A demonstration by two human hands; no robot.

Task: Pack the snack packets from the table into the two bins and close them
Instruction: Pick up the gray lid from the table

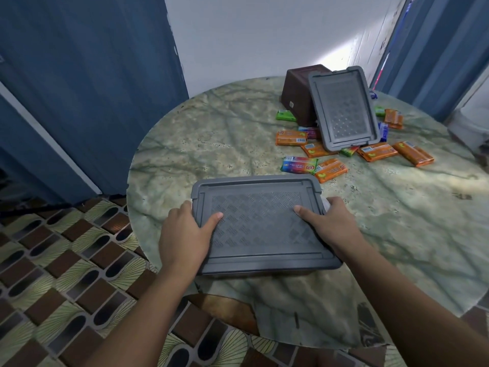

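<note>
- Here, near bin (264,226) at table (211,133) front edge, lid on; left hand (185,234) and right hand (333,223) gripping its short ends, thumbs on top
- Probably light, stiff, slick plastic; best held at rims
- Far bin (297,94) tipped, lid (344,112) leaning against it
- Packets (291,137) loose beside, likely light and crinkly; pinch by the edges

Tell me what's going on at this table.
A person grips the near bin's grey lid at both ends, left hand and right hand, thumbs on top. The far brown bin lies tipped, its lid leaning against it. Snack packets lie loose on the table, unpacked.
</note>
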